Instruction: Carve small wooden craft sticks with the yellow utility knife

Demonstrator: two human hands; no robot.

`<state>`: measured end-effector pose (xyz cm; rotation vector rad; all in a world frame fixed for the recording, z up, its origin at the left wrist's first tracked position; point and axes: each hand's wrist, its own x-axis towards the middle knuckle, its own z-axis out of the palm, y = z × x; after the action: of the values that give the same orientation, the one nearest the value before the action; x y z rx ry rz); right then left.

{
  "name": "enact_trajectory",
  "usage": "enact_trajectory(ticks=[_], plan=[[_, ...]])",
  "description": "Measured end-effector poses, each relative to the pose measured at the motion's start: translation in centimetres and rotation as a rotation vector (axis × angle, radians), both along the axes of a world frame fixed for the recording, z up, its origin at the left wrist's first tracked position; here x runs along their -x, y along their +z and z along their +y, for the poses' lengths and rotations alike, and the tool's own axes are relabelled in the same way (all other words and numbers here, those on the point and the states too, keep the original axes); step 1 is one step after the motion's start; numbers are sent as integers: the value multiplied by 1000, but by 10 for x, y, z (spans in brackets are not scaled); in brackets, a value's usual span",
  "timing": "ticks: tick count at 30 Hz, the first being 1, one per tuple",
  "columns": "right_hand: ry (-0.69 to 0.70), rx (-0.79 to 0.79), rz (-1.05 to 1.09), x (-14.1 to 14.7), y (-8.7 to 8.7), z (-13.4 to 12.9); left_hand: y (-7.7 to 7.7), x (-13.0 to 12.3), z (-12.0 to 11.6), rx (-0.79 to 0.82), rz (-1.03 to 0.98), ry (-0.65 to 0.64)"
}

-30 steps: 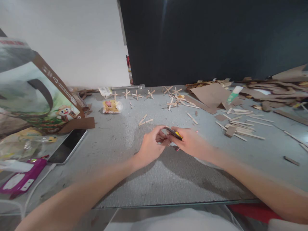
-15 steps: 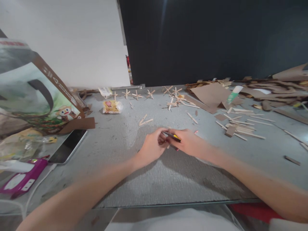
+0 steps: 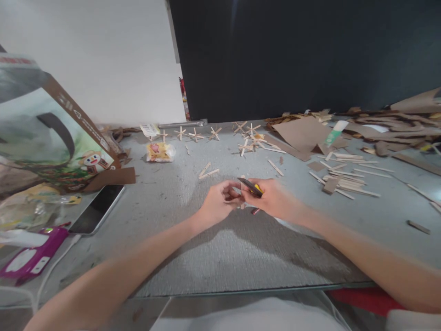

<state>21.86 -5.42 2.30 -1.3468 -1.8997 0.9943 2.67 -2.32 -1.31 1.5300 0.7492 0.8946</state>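
My right hand [image 3: 272, 197] is closed around a utility knife [image 3: 252, 187] with a dark blade end and a yellow part, tilted with its tip pointing up and left. My left hand [image 3: 220, 200] is beside it, thumb and fingers pinched, fingertips meeting those of my right hand. A thin wooden stick [image 3: 242, 206] shows at the left fingertips, its middle hidden by fingers. Below the right hand a small dark red thing [image 3: 255, 211] peeks out; I cannot tell its kind. Ahead lie two sticks in a V [image 3: 208, 173] and a single stick [image 3: 275, 168].
Several star-shaped stick pieces [image 3: 195, 134] stand along the back, near a yellow snack packet [image 3: 160, 152]. Loose sticks [image 3: 347, 181], a glue stick [image 3: 336, 133] and cardboard [image 3: 298, 133] lie right. At left are a phone [image 3: 97, 209], a purple power strip [image 3: 34, 255] and a printed box [image 3: 58, 138].
My hands have parted slightly. The right hand has shifted a little right and the knife has tilted more steeply, showing more of its dark end. My left fingers have opened out somewhat.
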Motion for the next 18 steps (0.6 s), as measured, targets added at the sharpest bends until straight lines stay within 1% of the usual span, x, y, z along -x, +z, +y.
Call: enact_trajectory(ticks=[2,5,7,9,11,13,16,18], plan=[[-21,-26,9,-2,2,1,-1,0,1,10,-5,11],[-120,-66,2,-9,7,5,-4,2,5,46,-11,71],[-185,-49,15,-14,10,8,-5,4,10,70,-38,126],[-220,-14,30,-19,10,10,-5,6,15,83,-64,171],[-220,-13,9,-21,8,11,-4,7,17,72,-75,206],[-206,-44,-49,-20,5,12,-3,7,17,45,-72,222],[-205,-125,-151,-17,3,12,-3,6,13,8,-56,211],[-193,-164,-178,-15,4,11,-2,5,10,-8,-38,196]])
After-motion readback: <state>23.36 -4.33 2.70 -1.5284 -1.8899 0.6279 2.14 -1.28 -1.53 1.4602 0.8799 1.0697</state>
